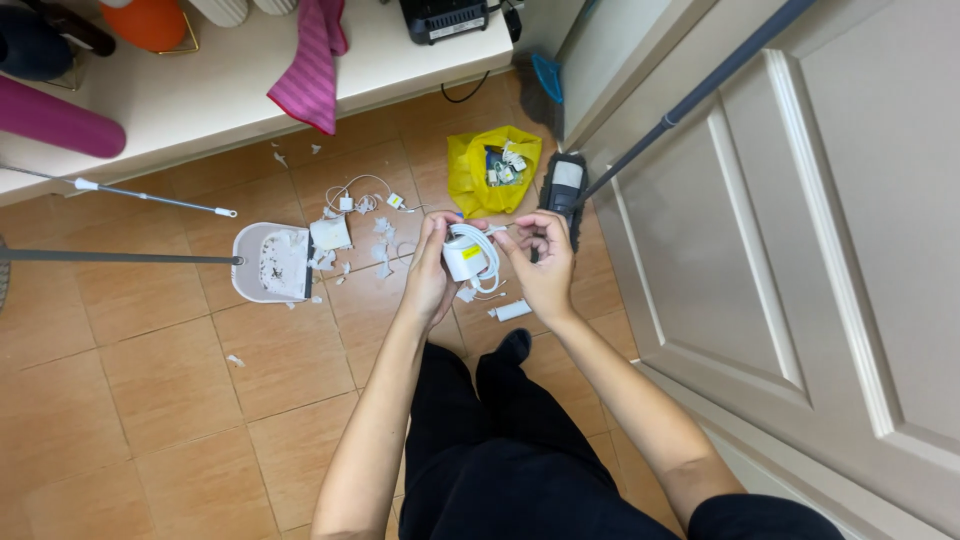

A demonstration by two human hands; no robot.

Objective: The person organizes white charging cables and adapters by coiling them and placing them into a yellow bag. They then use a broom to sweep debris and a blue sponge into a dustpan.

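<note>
My left hand (428,270) grips a white charger block (463,258) with a white cable (486,250) coiled around it. My right hand (545,262) pinches the end of that cable beside the block. Both hands are held together over the orange tiled floor, above my black trousers. Under the hands, a small white adapter (512,310) and white scraps lie on the tiles.
A grey dustpan (268,262) with paper bits lies at left, its long handle running off left. A tangle of white cords (357,196) and torn paper sits nearby. A yellow bag (492,168) of rubbish lies ahead. A mop head (564,185) leans against the white door (800,250). A pink cloth (311,60) hangs off the shelf.
</note>
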